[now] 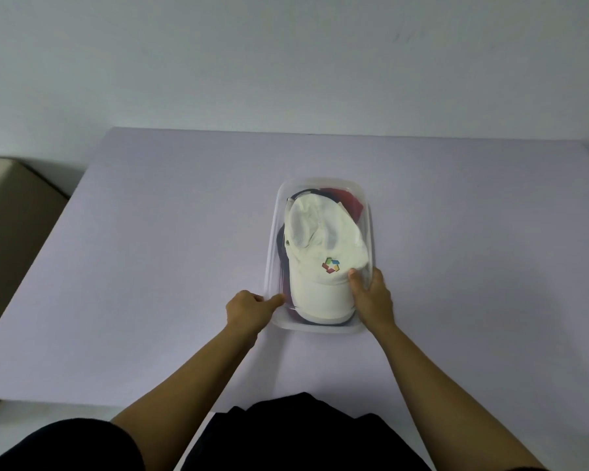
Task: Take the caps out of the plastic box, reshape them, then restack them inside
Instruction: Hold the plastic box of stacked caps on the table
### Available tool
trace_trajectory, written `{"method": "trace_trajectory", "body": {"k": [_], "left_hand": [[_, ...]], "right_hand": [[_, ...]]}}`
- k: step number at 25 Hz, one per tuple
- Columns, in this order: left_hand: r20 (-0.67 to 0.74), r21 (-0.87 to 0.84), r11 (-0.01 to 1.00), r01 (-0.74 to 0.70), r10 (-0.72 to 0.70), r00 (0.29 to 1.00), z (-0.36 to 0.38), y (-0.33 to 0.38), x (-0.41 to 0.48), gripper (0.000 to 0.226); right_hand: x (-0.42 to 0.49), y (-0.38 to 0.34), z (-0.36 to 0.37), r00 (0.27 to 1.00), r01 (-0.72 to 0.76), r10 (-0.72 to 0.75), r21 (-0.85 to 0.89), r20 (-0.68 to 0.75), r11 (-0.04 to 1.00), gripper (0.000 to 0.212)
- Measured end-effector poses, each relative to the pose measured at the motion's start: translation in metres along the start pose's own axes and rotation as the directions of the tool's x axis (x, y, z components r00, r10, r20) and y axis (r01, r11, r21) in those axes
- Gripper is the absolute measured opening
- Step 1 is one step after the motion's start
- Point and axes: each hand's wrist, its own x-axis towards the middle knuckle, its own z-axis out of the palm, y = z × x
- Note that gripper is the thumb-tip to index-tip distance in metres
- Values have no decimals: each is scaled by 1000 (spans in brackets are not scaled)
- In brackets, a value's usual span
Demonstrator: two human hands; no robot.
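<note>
A clear plastic box (320, 182) stands on the table a little right of centre. Inside, a white cap (320, 287) with a small coloured logo lies on top, its crown crumpled. Beneath it show a red cap (352, 203) at the far end and a dark cap (280, 241) along the left wall. My left hand (250, 309) rests against the box's near left wall, its thumb on the rim. My right hand (371, 300) wraps the near right wall, its thumb pressing on the white cap's front by the brim.
The box sits on a pale lilac table (150, 266) that ends at a white wall behind. A beige piece of furniture (11, 215) stands beyond the table's left edge. My dark clothing (303, 436) fills the bottom of the view.
</note>
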Motion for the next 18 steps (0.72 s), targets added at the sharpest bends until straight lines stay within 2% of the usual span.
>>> {"method": "trace_trajectory", "body": {"k": [7,10,14,18], "left_hand": [[1,129,988,-82,83,997,4,3,2,47],[15,100,993,-57,56,998,0,1,1,52],[77,15,999,33,-34,996,-8,5,2,43],[89,74,997,15,-22,996,-9,11,-2,37]], "right_hand": [[0,0,0,1000,7,-7,-12,-1,1000,60],[-1,2,-1,1000,-7,7,-10,3,1000,59],[-2,2,0,1000,-3,3,-5,-7,1000,59],[-1,1,0,1000,0,0,2,-3,1000,59]]}}
